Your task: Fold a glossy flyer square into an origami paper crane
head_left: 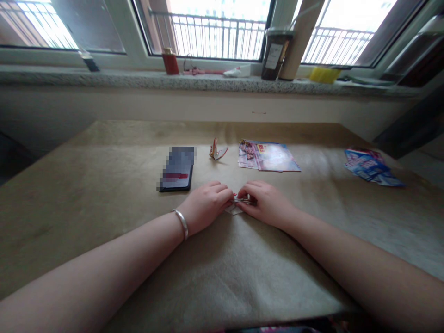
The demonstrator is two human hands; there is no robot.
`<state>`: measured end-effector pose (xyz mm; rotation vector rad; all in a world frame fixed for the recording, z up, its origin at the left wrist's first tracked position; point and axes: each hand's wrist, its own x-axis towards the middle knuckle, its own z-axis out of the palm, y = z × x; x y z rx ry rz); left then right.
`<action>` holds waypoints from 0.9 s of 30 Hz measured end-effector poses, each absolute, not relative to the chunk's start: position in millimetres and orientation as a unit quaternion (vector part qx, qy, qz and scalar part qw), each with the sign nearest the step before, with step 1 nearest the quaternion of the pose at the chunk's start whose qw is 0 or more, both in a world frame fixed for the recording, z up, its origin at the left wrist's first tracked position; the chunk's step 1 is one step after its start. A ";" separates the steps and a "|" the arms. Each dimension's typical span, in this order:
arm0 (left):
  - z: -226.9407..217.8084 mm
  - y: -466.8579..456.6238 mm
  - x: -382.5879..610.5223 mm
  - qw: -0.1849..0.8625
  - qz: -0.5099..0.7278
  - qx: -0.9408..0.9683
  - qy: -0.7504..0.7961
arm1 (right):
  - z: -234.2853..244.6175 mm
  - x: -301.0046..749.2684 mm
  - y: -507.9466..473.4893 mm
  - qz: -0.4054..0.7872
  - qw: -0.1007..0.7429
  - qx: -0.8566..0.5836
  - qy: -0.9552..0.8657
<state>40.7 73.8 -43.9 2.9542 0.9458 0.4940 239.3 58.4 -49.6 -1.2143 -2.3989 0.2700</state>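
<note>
Both of my hands meet over the middle of the table, pinching a small piece of folded white paper [236, 209] with a bit of red on it. My left hand [210, 203], with a silver bangle at the wrist, is closed on the paper's left side. On the right side, my right hand [265, 201] grips it between thumb and fingers. Much of the paper is hidden by the fingers. Just beyond my hands stands a small folded paper figure [217, 151], white with red and gold parts. A phone [177, 169] lies to the left of it.
Printed leaflets [268, 156] lie at the table's back right of centre. Several blue and pink packets [373, 166] are fanned out at the far right. Behind the brown table [104, 194], a granite sill [208, 82] holds a red container [170, 61] and a dark lidded cup [275, 54].
</note>
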 end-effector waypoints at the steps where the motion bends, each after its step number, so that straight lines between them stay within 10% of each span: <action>1: -44.5 73.9 40.5 0.004 0.159 0.939 0.304 | -49.6 239.3 58.4 0.097 0.216 -0.438 -0.867; 27: -44.9 75.9 33.7 0.010 0.165 0.936 0.310 | -49.2 247.5 58.1 0.063 0.184 -0.456 -0.868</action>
